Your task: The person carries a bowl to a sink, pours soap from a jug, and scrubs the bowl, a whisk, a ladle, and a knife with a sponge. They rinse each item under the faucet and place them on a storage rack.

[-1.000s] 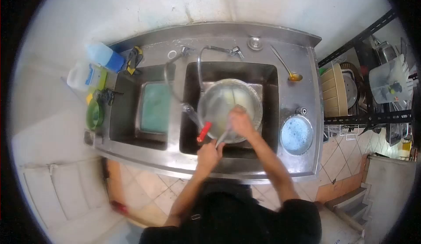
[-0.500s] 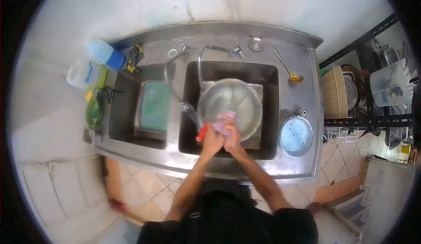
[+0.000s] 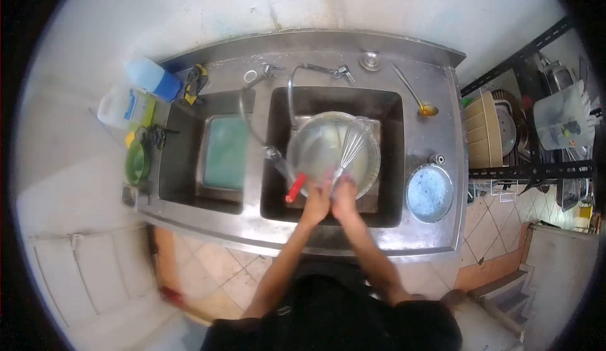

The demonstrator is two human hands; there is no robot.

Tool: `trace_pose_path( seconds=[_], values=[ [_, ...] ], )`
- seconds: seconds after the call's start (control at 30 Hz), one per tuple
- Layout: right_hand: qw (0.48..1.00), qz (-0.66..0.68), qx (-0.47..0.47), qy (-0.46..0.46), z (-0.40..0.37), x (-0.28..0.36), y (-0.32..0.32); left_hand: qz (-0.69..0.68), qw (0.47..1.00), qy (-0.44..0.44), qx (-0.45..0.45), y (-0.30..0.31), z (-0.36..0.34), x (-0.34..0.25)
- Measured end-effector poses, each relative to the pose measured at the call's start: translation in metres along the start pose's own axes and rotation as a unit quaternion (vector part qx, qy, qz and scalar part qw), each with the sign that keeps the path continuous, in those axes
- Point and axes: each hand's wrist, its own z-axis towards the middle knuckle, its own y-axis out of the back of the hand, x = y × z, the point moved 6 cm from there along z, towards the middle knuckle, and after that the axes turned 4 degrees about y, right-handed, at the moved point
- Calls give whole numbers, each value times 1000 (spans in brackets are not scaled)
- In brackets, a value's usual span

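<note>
A wire whisk (image 3: 355,148) leans up to the right over a large metal bowl (image 3: 306,130) of cloudy water in the right sink basin. My left hand (image 3: 317,204) and my right hand (image 3: 344,201) come together at the whisk's handle, both closed around it. Motion blurs the fingers, and a bit of pink beside them looks like a cloth, mostly hidden. Just left of my left hand is the red end (image 3: 295,188) of a clear tube, which hangs from the tap hose (image 3: 243,112).
The left basin (image 3: 184,161) holds greenish water. Bottles of blue liquid (image 3: 151,79) and yellow liquid (image 3: 126,108) stand at far left near a green bowl (image 3: 136,161). On the right counter are a ladle (image 3: 413,92) and a bowl of bluish suds (image 3: 429,193). A dish shelf (image 3: 530,173) adjoins.
The whisk's wires have tilted up and to the right. Both hands have shifted slightly right, and the pink cloth shows less than before.
</note>
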Motion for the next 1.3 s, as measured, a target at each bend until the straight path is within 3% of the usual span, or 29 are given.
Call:
trace_pose_path(
  seconds=[0.03,0.07,0.1,0.17,0.23,0.3,0.33,0.37,0.43,0.5,0.57,0.6,0.63,0.67,0.7,0.73,0.77,0.8,0.83,0.87,0.9,0.97,1.03,1.1,1.13,1.17,1.2,1.23,1.3],
  values=[
    [997,-44,-17,64,-8,-9,6,105,993,-12,-57,3,-5,-8],
    [996,-18,-73,56,27,-55,45,209,971,-22,-113,4,-11,-17],
    [996,-23,-71,52,29,-44,47,311,935,-31,-166,4,-14,-22],
    [991,83,86,-66,37,-16,23,333,927,-77,-151,-11,-8,9],
    [988,99,106,-57,46,-6,19,353,917,-127,-139,-19,-10,26],
    [998,-57,-36,19,24,8,5,352,880,-226,-225,-18,-17,11],
    [984,-132,-35,115,30,-8,22,345,895,-181,-215,-12,-10,12],
    [984,-135,-35,114,30,-5,23,343,897,-179,-215,-13,-10,7],
    [990,-23,117,76,27,5,-2,431,878,-68,-197,-12,-9,13],
    [995,46,90,2,31,34,-11,462,860,-108,-188,-20,-13,15],
    [970,129,191,-77,43,44,-16,429,889,-96,-126,-28,-2,16],
    [969,128,196,-77,41,39,-15,356,895,-199,-177,-25,-7,5],
    [970,91,197,-106,32,25,-10,354,895,-200,-183,-18,1,3],
    [970,52,194,-137,23,12,-5,210,963,-169,-20,-18,9,2],
    [969,50,195,-142,17,5,-7,54,980,-130,143,-19,8,-4],
    [979,-15,168,-116,15,2,-8,14,976,58,207,-13,-1,-3],
    [983,-81,140,-89,15,2,-7,10,977,58,206,-3,13,6],
    [982,-84,139,-93,16,-4,-5,-119,958,83,247,1,32,26],
    [965,-206,163,-15,26,-6,-3,-243,922,105,283,1,42,35],
    [926,-322,184,66,35,-8,-5,-252,943,62,210,8,49,29],
    [926,-323,183,68,43,-17,-1,-252,942,61,212,9,51,26],
    [848,-472,193,142,53,-19,-6,-376,909,61,170,15,59,13],
    [836,-482,217,148,51,-17,-14,-344,928,46,138,17,68,-7],
    [744,-592,186,248,28,-4,-25,-281,957,23,62,24,76,-28],
    [695,-604,236,311,19,-6,-34,-284,957,25,60,22,82,-34],
    [694,-606,238,308,12,-7,-37,-169,985,24,25,21,90,-38],
    [749,-575,212,251,9,-5,-38,-52,998,21,-9,22,97,-39],
    [798,-540,184,194,8,-3,-36,-57,998,21,-11,22,110,-31],
    [756,-600,184,187,-1,-18,-18,-213,976,-40,37,22,156,-11]
  ],
)
